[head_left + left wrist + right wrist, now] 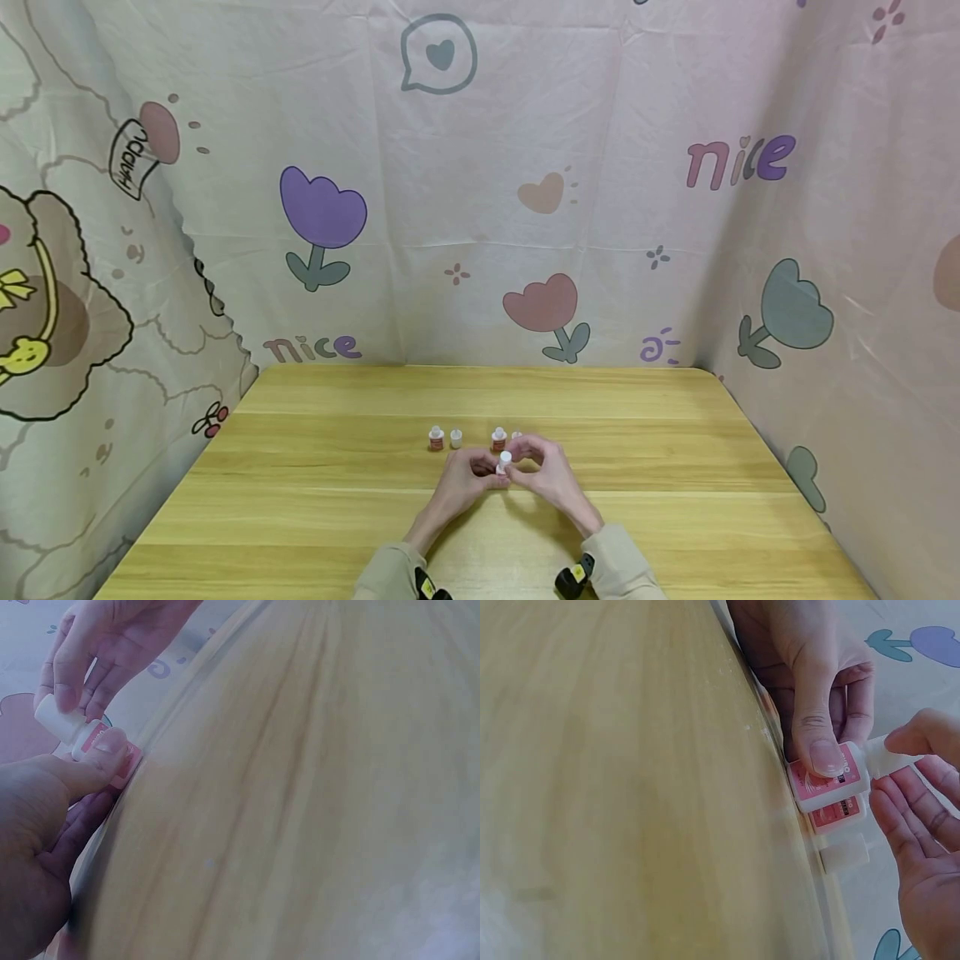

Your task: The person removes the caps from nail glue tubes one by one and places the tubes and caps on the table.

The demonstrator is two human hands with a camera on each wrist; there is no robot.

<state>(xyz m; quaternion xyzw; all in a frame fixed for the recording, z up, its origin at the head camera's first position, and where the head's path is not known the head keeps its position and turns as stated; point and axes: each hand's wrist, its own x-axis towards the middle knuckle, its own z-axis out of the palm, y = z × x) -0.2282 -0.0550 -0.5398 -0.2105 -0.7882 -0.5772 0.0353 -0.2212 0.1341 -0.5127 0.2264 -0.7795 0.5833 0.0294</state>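
My left hand [461, 483] pinches a small white bottle by its pink-red label [847, 789], thumb on the front. My right hand [553, 477] holds the bottle's white cap [891, 756] between thumb and fingers. In the left wrist view the cap [58, 720] sits at the bottle's top, and the bottle is tilted. Just behind my hands, a similar bottle [498, 440] stands upright on the table, a loose white cap [517, 436] beside it partly hidden by my right hand. Farther left stand another such bottle [437, 440] and its neighbouring white cap [456, 438].
The wooden table [315, 467] extends on both sides of my hands. A printed cloth [450, 167] hangs behind its far edge and along the left and right sides. Both wrists wear small black devices [573, 577] by the sleeves.
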